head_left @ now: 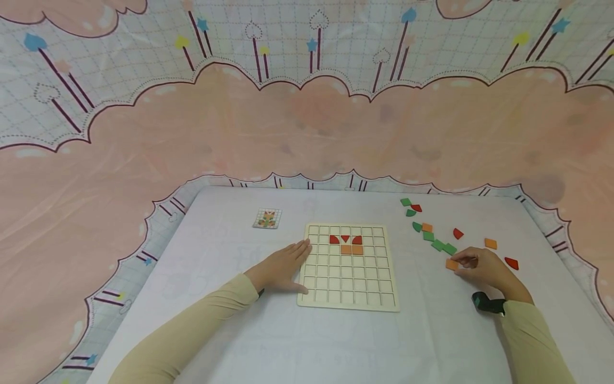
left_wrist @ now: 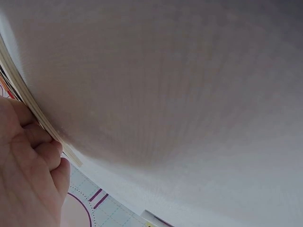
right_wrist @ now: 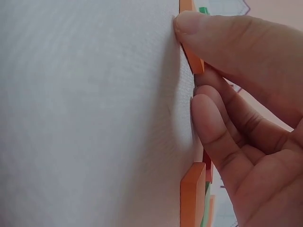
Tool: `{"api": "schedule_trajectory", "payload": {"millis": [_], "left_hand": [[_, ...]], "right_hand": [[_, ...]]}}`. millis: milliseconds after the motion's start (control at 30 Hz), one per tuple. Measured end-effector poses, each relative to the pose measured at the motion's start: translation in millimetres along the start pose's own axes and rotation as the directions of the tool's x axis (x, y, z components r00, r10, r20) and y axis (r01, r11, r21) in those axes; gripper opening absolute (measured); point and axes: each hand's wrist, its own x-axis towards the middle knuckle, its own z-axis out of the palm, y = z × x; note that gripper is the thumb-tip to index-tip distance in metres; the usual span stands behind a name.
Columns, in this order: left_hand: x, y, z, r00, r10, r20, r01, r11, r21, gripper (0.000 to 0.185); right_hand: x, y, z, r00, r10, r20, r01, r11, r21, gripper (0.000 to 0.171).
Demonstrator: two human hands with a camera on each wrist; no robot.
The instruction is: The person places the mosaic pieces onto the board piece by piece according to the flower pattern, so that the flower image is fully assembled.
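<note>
A pale wooden grid board [head_left: 347,282] lies on the white table. Three red pieces sit in one of its rows, the middle one a small triangle [head_left: 345,238]; two orange squares [head_left: 352,249] lie in the row below. My left hand [head_left: 283,266] rests at the board's left edge, thumb spread and fingers extended; in the left wrist view the fingers [left_wrist: 47,151] touch that edge. Right of the board, my right hand [head_left: 484,269] pinches an orange square tile [head_left: 452,264] at table level. The right wrist view shows the thumb on this tile [right_wrist: 194,56].
Green tiles [head_left: 428,236], red pieces [head_left: 458,233] and orange squares [head_left: 490,244] lie scattered at the right, around and beyond my right hand. A small pattern card [head_left: 267,218] lies behind the left hand. Patterned cloth [head_left: 307,133] surrounds the table.
</note>
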Motion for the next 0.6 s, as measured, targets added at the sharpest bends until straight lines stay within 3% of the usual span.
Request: {"api": "schedule_trajectory", "payload": {"millis": [333,600], "left_hand": [[1.2,-1.2,1.8,1.0,0.002,0.002,-0.002,1.0,0.013,0.109],[1.1,-1.4,1.5,1.0,-0.006,0.014,0.006,1.0,0.006,0.109]], "right_hand": [[1,-1,0,1.0,-0.002,0.005,0.002,1.0,0.005,0.033],[5,-13,-2,0.998,-0.063,-0.006,0.063,0.998,-0.006,0.027]]}}
